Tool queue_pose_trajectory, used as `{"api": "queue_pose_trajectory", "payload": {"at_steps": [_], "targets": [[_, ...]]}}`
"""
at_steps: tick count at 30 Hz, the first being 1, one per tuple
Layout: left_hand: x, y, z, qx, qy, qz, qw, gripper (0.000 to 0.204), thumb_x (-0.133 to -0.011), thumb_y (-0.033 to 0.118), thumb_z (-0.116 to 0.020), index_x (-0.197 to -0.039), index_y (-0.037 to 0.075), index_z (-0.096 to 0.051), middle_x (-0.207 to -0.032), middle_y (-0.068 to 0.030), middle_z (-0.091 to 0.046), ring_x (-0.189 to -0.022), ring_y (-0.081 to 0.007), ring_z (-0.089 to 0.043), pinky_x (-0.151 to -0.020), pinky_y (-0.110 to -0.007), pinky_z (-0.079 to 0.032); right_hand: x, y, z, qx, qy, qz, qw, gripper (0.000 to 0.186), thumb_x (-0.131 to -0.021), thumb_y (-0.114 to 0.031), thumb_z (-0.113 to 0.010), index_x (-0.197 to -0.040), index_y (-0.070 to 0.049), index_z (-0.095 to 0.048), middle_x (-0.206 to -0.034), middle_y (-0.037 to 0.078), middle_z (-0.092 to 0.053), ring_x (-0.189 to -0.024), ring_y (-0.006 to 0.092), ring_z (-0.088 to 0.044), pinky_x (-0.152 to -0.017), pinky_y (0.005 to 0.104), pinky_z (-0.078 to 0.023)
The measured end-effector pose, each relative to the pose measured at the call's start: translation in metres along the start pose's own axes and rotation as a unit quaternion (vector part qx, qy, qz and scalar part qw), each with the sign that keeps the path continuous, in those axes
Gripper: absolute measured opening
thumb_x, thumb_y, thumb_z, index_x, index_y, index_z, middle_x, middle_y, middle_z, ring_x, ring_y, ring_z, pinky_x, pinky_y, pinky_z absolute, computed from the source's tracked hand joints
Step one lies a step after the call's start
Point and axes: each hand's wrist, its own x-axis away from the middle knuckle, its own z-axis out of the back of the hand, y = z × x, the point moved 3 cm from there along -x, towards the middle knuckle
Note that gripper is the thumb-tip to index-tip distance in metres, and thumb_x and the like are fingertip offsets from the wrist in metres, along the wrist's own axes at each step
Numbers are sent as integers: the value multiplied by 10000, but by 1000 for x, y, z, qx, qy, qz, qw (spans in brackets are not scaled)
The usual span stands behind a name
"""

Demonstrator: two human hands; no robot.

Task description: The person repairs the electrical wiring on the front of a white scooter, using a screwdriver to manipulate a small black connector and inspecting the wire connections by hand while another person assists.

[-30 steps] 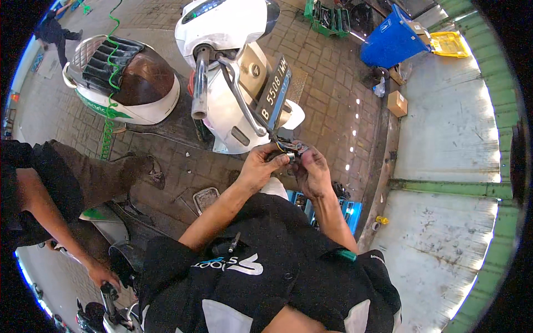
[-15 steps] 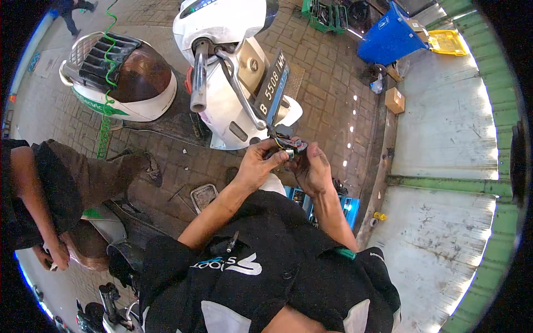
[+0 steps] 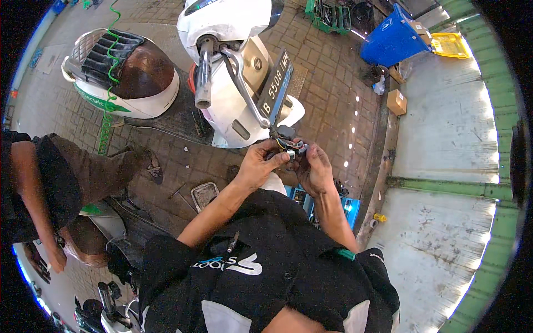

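Note:
Close in front of my body, both hands meet at a small dark wired part [image 3: 286,135] by the near end of a chrome handlebar [image 3: 251,105]. Thin coloured wires and a small silvery piece show between the fingers; its exact kind is hard to make out. My left hand [image 3: 259,166] pinches it from the left, thumb against the silvery piece. From the right, my right hand [image 3: 315,171] closes on its other side with thumb and fingers, some of them hidden. The handlebar belongs to a white scooter [image 3: 230,119] with a dark number plate [image 3: 274,89].
Left of the scooter rests a white body section with a brown cover [image 3: 145,72], crossed by a green coiled hose [image 3: 104,130]. Another person [image 3: 53,188] is at the left. A blue tool tray [image 3: 350,211] lies below my right forearm. Blue bin [image 3: 391,36] and carton [image 3: 396,102] stand beyond.
The fingers of my right hand have shifted slightly on the wired part. My left hand keeps its pinch. At the left, the other person's hands have moved a little apart.

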Motion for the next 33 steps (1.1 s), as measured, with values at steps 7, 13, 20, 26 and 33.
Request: {"api": "queue_pose_trajectory", "payload": {"at_steps": [7, 13, 20, 26, 33], "targets": [[0, -1, 4, -35, -13, -16, 999, 281, -780, 132, -619, -1032, 16, -570, -997, -43, -596, -931, -127, -526, -848, -275, -401, 1, 0, 2, 142, -18, 79, 987, 384, -816, -297, -574, -1041, 7, -513, -977, 90, -566, -807, 189, -567, -705, 324, -487], [2, -6, 5, -20, -5, 7, 1000, 278, -779, 136, -623, -1025, 17, -573, -986, -43, -599, -923, -121, -526, -842, -269, -396, 0, 1, -3, -35, -30, 3, 999, 419, -803, -324, -578, -1040, 14, -504, -979, 104, -563, -809, 205, -572, -696, 335, -490], [2, -3, 6, -28, -13, -2, 1000, 256, -791, 119, -604, -1023, 15, -573, -983, -40, -602, -914, -118, -530, -845, -269, -400, 1, 3, -2, 93, -18, 55, 994, 431, -807, -346, -568, -1037, 13, -508, -953, 81, -557, -825, 187, -557, -701, 320, -486], [3, -1, 4, -27, -10, 2, 1000, 272, -785, 124, -612, -1027, 9, -569, -986, -41, -600, -918, -124, -532, -846, -276, -402, -2, 5, 6, -46, -20, -18, 999, 420, -741, -270, -665, -1037, -8, -524, -962, 67, -554, -834, 179, -550, -715, 322, -486], [4, 1, 6, -2, -7, 64, 998, 273, -774, 119, -625, -1029, 31, -579, -978, -31, -601, -910, -110, -529, -818, -252, -406, 2, 5, -2, 11, -45, 44, 998, 375, -789, -267, -613, -1043, -6, -523, -949, 68, -569, -831, 171, -553, -713, 327, -487]]}}
